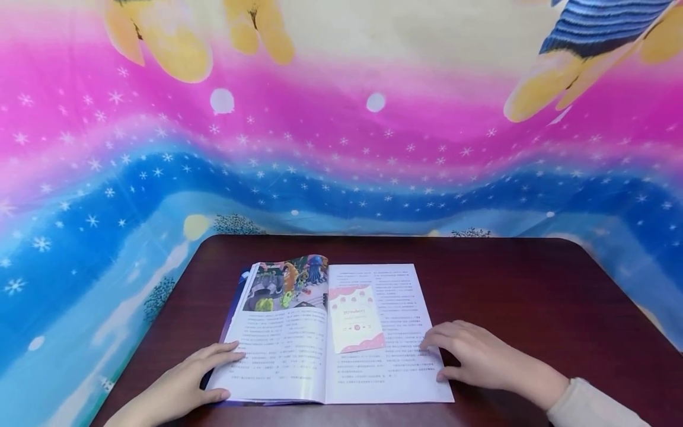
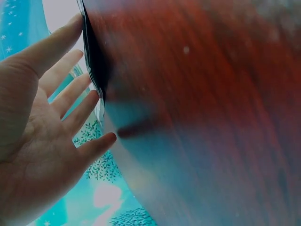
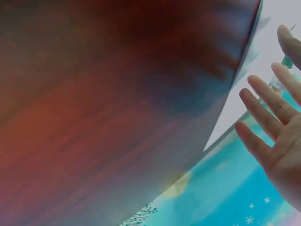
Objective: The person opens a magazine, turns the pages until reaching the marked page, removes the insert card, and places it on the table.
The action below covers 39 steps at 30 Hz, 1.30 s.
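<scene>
An open magazine (image 1: 368,373) lies on the dark table, its left page bearing a colourful cartoon picture (image 1: 290,284) above columns of text. On the right page, close to the spine, rests a white card (image 1: 354,308) with pink wavy ends. My left hand (image 1: 178,382) touches the magazine's left edge, fingers spread over the page and thumb near the lower corner. At the opposite edge, my right hand (image 1: 480,356) has loosely bent fingers over the page margin; whether they touch the paper is unclear. Both wrist views show the palms with spread fingers beside the magazine's edge.
The dark red-brown table (image 1: 523,290) has rounded far corners. Behind and around it hangs a pink and blue cloth (image 1: 320,154) printed with snowflakes and cartoon figures.
</scene>
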Each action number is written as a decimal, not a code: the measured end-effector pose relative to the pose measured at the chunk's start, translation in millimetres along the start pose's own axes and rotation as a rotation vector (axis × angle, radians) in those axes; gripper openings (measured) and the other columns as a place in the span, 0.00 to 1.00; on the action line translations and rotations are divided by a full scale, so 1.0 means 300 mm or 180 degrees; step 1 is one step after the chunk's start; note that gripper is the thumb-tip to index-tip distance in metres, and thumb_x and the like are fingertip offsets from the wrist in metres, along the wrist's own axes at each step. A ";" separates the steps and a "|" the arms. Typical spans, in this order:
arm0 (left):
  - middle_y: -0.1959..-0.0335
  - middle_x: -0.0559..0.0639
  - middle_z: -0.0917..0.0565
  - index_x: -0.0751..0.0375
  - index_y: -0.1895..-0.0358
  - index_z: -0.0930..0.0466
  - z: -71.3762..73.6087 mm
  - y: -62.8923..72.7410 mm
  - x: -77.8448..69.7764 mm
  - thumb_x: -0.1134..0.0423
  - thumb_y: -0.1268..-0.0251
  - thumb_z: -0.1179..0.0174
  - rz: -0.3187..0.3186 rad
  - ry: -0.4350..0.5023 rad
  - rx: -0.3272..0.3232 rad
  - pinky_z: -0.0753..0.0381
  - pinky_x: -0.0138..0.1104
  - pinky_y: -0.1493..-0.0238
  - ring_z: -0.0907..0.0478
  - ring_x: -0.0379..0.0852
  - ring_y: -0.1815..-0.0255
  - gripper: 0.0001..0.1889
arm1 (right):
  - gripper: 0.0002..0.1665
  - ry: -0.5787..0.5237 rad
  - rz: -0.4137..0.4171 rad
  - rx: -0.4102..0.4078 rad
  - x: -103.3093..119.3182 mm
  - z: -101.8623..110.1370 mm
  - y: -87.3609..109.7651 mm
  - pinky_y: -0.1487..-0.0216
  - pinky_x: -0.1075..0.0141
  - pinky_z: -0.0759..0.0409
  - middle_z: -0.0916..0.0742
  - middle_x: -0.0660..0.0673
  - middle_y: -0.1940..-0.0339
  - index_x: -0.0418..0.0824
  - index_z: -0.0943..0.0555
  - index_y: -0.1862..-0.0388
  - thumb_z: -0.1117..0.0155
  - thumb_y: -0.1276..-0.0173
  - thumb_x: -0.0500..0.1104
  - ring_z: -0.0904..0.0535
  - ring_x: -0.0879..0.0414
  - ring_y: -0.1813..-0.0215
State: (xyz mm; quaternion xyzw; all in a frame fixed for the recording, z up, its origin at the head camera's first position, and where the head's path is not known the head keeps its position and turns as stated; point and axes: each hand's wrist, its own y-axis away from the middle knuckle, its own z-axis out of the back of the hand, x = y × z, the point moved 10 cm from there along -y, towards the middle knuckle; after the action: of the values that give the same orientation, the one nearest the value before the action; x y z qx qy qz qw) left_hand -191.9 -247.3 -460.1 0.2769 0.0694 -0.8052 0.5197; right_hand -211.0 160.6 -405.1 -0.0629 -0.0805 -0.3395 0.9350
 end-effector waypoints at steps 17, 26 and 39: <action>0.32 0.59 0.29 0.51 0.35 0.23 0.005 0.002 0.005 0.42 0.41 0.33 -0.0060 -0.0090 -0.0051 0.24 0.61 0.49 0.34 0.68 0.33 0.32 | 0.21 -0.0642 -0.0535 -0.0033 -0.114 -0.036 -0.339 0.45 0.58 0.21 0.15 0.54 0.50 0.47 0.17 0.46 0.25 0.38 0.45 0.20 0.58 0.45; 0.33 0.58 0.27 0.51 0.37 0.22 0.005 -0.012 0.004 0.44 0.43 0.31 -0.0052 -0.0101 -0.0078 0.26 0.62 0.47 0.34 0.68 0.33 0.31 | 0.23 -0.1464 -0.0729 0.0005 -0.205 -0.086 -0.510 0.47 0.56 0.24 0.16 0.49 0.55 0.41 0.18 0.44 0.26 0.38 0.40 0.23 0.53 0.53; 0.33 0.59 0.27 0.52 0.37 0.21 0.002 -0.011 0.003 0.45 0.44 0.30 0.0052 -0.0011 -0.0020 0.29 0.64 0.45 0.35 0.69 0.32 0.31 | 0.21 -0.1507 -0.0707 0.0211 -0.191 -0.139 -0.623 0.56 0.63 0.28 0.21 0.46 0.66 0.36 0.18 0.50 0.23 0.43 0.33 0.28 0.53 0.61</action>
State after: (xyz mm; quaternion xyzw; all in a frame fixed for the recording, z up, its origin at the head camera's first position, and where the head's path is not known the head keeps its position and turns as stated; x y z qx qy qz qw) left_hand -195.4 -246.7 -460.5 0.2746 0.0687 -0.8012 0.5273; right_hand -370.6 46.8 -445.2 -0.1007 -0.3145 -0.4131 0.8487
